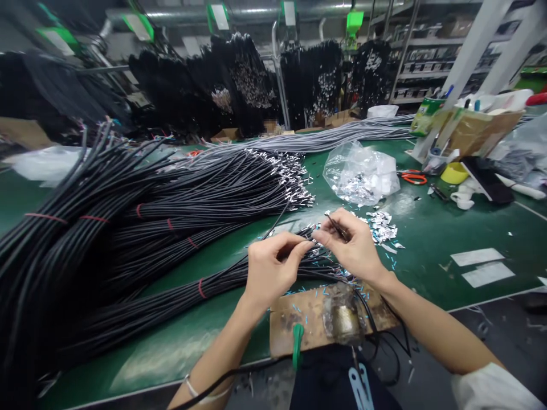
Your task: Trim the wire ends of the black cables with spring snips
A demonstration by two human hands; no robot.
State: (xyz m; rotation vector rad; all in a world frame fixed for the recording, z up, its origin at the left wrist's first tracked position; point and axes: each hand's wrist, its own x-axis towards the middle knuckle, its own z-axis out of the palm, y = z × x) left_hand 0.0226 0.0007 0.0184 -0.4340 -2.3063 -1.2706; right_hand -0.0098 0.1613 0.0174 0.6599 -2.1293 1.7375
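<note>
My left hand (276, 265) is closed in a pinch, thumb and forefinger pressed together on the end of a black cable. Most of that cable is hidden behind the hand. Close beside it, my right hand (352, 245) is closed around a thin dark tool (337, 227) that looks like tweezers; its tip is too small to make out. The fingertips of both hands nearly meet. Beneath them lies a bundle of black cables (231, 273) with stripped ends and coloured wires, tied by a red band (201, 288).
More black cable bundles (205, 188) fill the left of the green table (427, 250). Foil scraps (382, 226) and a clear plastic bag (363, 171) lie beyond my right hand. A brown board (290, 322) with a metal device (344, 319) sits in front; orange-handled scissors (413, 177) lie right.
</note>
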